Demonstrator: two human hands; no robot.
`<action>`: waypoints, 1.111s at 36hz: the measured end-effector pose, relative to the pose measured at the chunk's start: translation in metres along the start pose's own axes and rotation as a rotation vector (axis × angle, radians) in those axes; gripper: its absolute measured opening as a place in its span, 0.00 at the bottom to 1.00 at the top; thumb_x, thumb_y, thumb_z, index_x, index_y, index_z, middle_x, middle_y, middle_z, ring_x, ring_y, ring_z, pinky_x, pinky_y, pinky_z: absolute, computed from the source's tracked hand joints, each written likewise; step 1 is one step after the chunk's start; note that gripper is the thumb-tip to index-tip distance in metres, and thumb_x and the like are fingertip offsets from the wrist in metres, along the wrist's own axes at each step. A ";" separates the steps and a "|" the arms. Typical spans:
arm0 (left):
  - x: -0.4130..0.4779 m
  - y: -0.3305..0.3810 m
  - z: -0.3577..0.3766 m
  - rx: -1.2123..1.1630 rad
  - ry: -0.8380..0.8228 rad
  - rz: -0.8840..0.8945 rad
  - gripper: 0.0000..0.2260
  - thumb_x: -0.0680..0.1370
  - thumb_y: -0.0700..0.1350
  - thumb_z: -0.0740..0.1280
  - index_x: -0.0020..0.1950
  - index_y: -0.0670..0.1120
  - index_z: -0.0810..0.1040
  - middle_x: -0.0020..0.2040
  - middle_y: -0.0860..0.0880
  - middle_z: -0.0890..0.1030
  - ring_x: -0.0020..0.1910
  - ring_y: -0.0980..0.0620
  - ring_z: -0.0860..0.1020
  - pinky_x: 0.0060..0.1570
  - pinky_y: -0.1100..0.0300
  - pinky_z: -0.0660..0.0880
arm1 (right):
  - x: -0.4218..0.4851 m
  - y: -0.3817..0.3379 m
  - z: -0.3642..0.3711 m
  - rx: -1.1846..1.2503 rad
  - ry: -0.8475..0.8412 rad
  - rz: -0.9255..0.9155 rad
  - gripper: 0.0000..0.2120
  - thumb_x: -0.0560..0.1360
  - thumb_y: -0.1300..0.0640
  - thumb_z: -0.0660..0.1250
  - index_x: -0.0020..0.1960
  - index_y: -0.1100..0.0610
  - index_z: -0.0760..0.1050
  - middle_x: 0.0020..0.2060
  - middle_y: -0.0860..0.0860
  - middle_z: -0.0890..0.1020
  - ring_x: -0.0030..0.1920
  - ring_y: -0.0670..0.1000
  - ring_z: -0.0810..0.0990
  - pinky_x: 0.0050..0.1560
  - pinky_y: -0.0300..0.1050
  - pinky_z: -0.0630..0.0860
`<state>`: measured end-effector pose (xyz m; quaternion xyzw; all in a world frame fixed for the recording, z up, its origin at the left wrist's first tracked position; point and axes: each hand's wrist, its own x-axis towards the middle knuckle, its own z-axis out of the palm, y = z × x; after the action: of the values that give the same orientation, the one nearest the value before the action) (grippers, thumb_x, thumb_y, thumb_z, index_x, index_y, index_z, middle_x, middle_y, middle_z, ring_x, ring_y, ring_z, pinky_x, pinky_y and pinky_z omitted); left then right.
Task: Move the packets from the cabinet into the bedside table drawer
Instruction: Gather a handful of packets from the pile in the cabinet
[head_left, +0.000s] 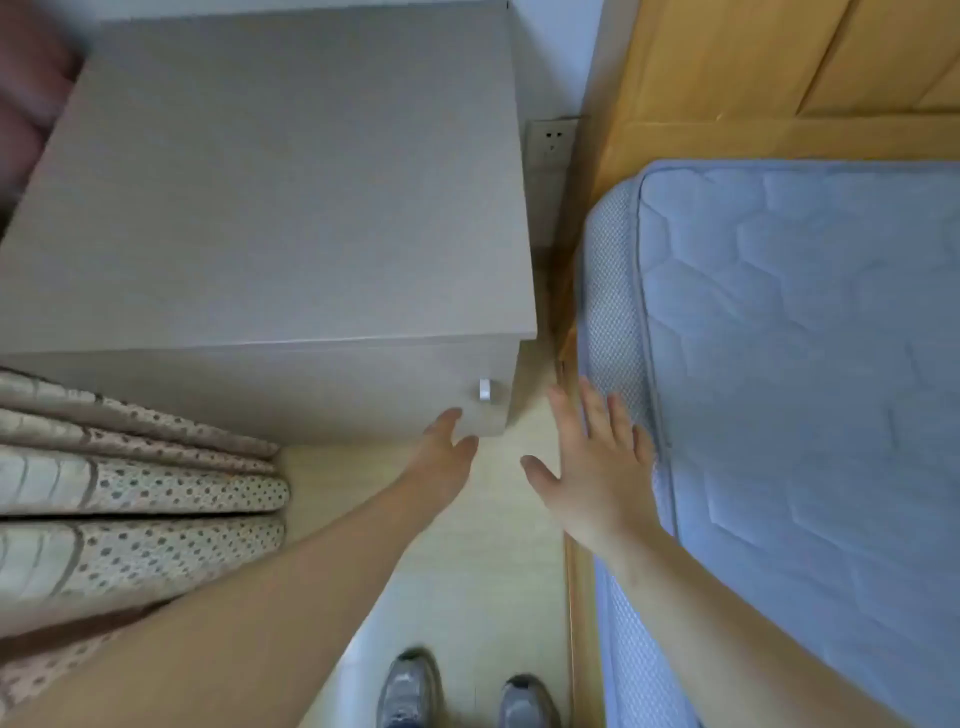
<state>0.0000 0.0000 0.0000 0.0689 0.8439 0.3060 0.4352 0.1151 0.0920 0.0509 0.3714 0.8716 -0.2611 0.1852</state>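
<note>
A grey bedside table (270, 208) fills the upper left, seen from above. Its drawer front (311, 389) is closed and carries a small silver handle (484, 389) near the right end. My left hand (444, 452) reaches toward the drawer front, fingers relaxed, fingertips just below and left of the handle, holding nothing. My right hand (597, 467) is spread flat with straight fingers, hovering beside the mattress edge, empty. No packets and no cabinet are in view.
A blue quilted mattress (805, 389) on a wooden bed frame (727, 78) takes the right side. Dotted curtain folds (130, 493) hang at the left. A wall socket (553, 143) sits behind the table. My shoes (467, 696) stand on the narrow pale floor strip.
</note>
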 end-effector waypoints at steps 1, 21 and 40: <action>0.004 0.000 0.005 -0.059 -0.010 0.010 0.22 0.81 0.45 0.58 0.75 0.50 0.60 0.74 0.49 0.63 0.68 0.46 0.68 0.64 0.60 0.64 | 0.001 0.003 0.004 -0.019 0.008 -0.004 0.34 0.78 0.43 0.56 0.76 0.44 0.40 0.77 0.47 0.39 0.76 0.55 0.39 0.74 0.55 0.42; -0.043 -0.064 0.022 -0.204 -0.028 0.031 0.13 0.79 0.35 0.56 0.51 0.52 0.74 0.50 0.49 0.75 0.44 0.53 0.71 0.35 0.71 0.66 | -0.019 -0.009 0.003 0.661 -0.011 -0.067 0.18 0.79 0.62 0.58 0.67 0.50 0.71 0.56 0.46 0.77 0.49 0.40 0.76 0.46 0.26 0.70; -0.199 -0.170 -0.084 -0.902 0.427 -0.192 0.13 0.82 0.51 0.56 0.61 0.48 0.74 0.57 0.50 0.79 0.56 0.50 0.78 0.53 0.53 0.75 | -0.158 -0.100 0.111 0.714 -0.538 -0.068 0.17 0.75 0.67 0.61 0.37 0.48 0.81 0.38 0.42 0.83 0.42 0.43 0.81 0.50 0.36 0.77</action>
<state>0.0814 -0.2506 0.0763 -0.2676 0.7004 0.6059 0.2657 0.1589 -0.1195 0.0762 0.3022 0.6593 -0.6387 0.2570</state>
